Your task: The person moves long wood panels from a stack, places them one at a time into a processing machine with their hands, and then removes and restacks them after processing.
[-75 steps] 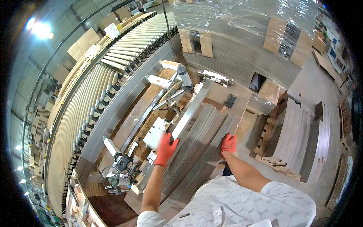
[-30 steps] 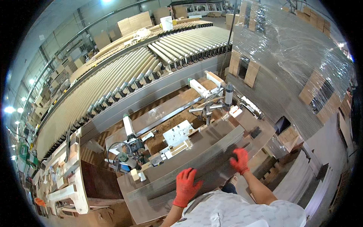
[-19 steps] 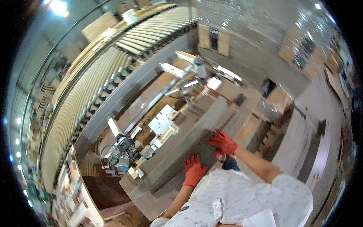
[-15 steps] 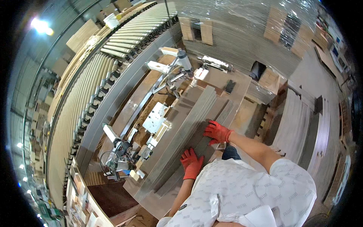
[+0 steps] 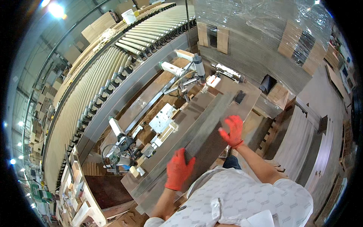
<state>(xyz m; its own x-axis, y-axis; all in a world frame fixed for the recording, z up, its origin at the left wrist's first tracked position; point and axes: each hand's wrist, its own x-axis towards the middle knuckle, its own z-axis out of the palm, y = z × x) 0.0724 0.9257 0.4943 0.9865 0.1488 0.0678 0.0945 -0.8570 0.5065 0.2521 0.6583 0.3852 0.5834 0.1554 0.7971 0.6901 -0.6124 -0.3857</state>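
Observation:
Long, narrow grey-brown boards (image 5: 206,125) lie side by side, slanting across the worktable (image 5: 250,101) in front of me. My left hand (image 5: 179,169), in a red glove, is over the near end of the boards with its thumb spread from the fingers. Farther along, my right hand (image 5: 232,130), also red-gloved, hovers by the boards' right edge, fingers bent loosely and thumb apart. Neither hand grips anything. Motion blurs the boards a little, so the gaps between them are hard to make out.
Beyond the boards stands a machine with white blocks, a metal plate (image 5: 162,118) and two motor units (image 5: 198,66). A roller conveyor (image 5: 102,75) curves along the left. Film-wrapped stacked sheets (image 5: 249,49) rise ahead; pale stacked panels (image 5: 295,140) lie right. A small black object (image 5: 239,97) rests on the table.
Both hands have lifted off the boards; the left has turned with its fingers upward. The loose boards now lie closer against the others. The whole view has shifted slightly.

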